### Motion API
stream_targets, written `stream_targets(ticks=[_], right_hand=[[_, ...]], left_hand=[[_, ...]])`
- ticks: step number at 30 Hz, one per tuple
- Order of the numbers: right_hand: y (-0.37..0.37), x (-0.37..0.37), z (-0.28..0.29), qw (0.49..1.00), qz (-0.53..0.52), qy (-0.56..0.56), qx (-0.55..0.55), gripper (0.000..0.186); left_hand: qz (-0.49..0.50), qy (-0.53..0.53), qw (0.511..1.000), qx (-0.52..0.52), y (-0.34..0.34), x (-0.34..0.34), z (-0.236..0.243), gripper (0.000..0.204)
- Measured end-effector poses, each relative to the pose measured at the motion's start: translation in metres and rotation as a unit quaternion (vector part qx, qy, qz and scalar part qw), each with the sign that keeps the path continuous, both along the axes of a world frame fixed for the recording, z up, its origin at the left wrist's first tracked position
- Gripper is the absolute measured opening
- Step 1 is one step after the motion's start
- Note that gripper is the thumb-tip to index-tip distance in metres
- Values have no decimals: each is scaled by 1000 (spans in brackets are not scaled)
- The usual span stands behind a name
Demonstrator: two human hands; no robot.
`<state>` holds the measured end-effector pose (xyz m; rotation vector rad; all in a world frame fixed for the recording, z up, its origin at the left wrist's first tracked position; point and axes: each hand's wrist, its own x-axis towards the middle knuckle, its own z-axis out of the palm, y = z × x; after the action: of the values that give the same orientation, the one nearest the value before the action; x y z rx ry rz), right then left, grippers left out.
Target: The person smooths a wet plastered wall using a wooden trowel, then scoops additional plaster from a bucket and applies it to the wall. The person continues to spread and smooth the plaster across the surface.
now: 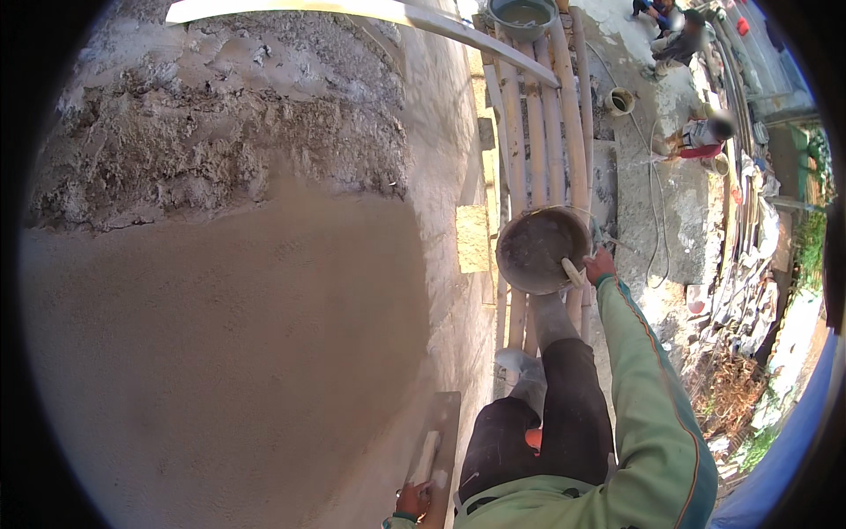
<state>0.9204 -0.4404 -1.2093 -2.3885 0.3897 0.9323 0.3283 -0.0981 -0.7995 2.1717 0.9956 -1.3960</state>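
From here I see a long, flat grey float (449,432) down by the lower part of the wall, its surface dulled with cement and its pale, smeared handle standing out against the darker board. The left hand (412,500) is closed around that handle; whether the board touches the plaster (238,335) I cannot tell. That plaster is smooth, damp-looking and brown-grey, ending raggedly under a coarse, lumpy band (229,150).

The right hand (601,264) is at the edge of a round bucket (504,264) standing on the bamboo poles (538,132) just in front of the person's legs. Its rim is caked, and wet grey mortar (536,240) lies inside. A pale-handled tool (574,271) leans there beside the fingers, but I can't tell whether they grip it or the rim
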Motion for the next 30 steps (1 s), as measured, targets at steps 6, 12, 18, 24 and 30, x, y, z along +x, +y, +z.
stream_targets(ticks=[6, 12, 18, 24, 30], right_hand=[[-42, 32, -136, 993, -29, -110, 17, 80], [-4, 35, -76, 990, -58, -125, 40, 43], [86, 42, 41, 959, -64, -141, 238, 34], [116, 176, 70, 946, -112, -133, 275, 29], [132, 247, 78, 964, -7, -188, 189, 34]], left_hand=[[70, 4, 989, -129, 12, -61, -30, 44], [106, 15, 992, -64, -11, -42, -17, 43], [122, 6, 992, -42, -7, 8, -17, 44], [139, -11, 990, -35, -4, 30, -18, 45], [176, -9, 984, -37, -22, 31, -7, 47]])
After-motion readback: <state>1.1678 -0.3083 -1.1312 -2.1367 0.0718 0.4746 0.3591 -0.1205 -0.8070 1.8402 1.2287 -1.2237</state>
